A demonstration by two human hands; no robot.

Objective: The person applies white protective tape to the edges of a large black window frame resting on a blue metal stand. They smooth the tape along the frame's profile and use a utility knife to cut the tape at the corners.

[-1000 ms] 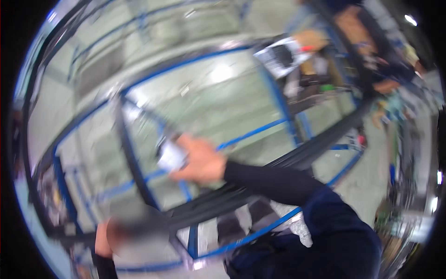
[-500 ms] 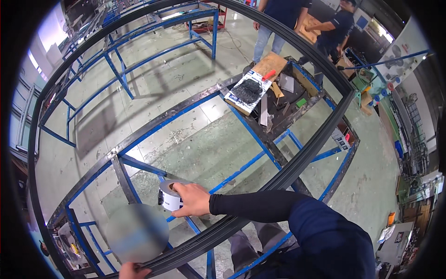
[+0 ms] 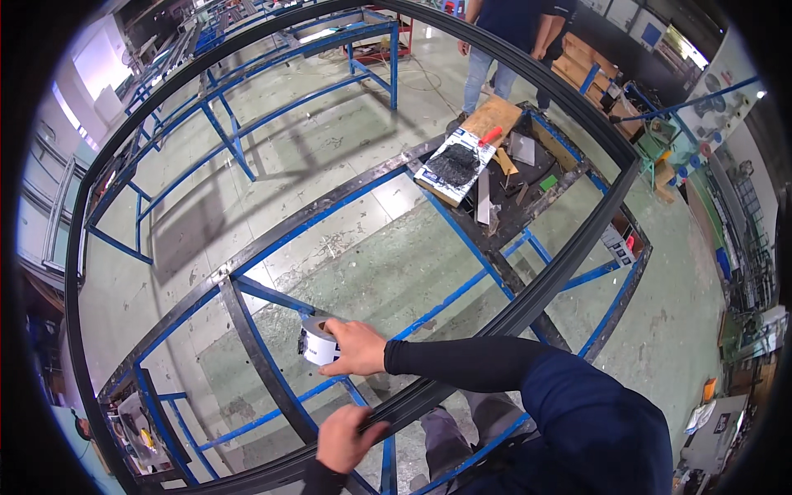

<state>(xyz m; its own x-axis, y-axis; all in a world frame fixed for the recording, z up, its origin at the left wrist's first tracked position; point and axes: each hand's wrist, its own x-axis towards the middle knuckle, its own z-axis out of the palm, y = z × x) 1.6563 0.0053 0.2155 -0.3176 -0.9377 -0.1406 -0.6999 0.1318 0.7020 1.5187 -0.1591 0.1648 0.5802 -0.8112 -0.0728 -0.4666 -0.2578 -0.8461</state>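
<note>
My right hand (image 3: 360, 348) grips a roll of white tape (image 3: 318, 342), with dark printing on its side, above the inside of a large black rectangular frame (image 3: 528, 299). The right forearm, in a black sleeve, reaches across the frame's near rail. At that rail, below the tape, my left hand (image 3: 343, 440) has its fingers curled at the black profile, thumb to the right. Part of its grip is hidden. The black frame lies across a blue metal workbench (image 3: 309, 206) with dark padded top edges.
On the bench's far right stand a white-and-blue package with a black smear (image 3: 454, 167), a wooden board (image 3: 492, 115), a red-handled tool (image 3: 490, 136) and scraps. Another blue bench (image 3: 289, 107) stands at the far left. Two people stand beyond the bench's far side.
My left hand has moved right and up along the near rail from the lower left. The tape roll stays in my right hand. The view has shifted slightly; a person at the back has moved.
</note>
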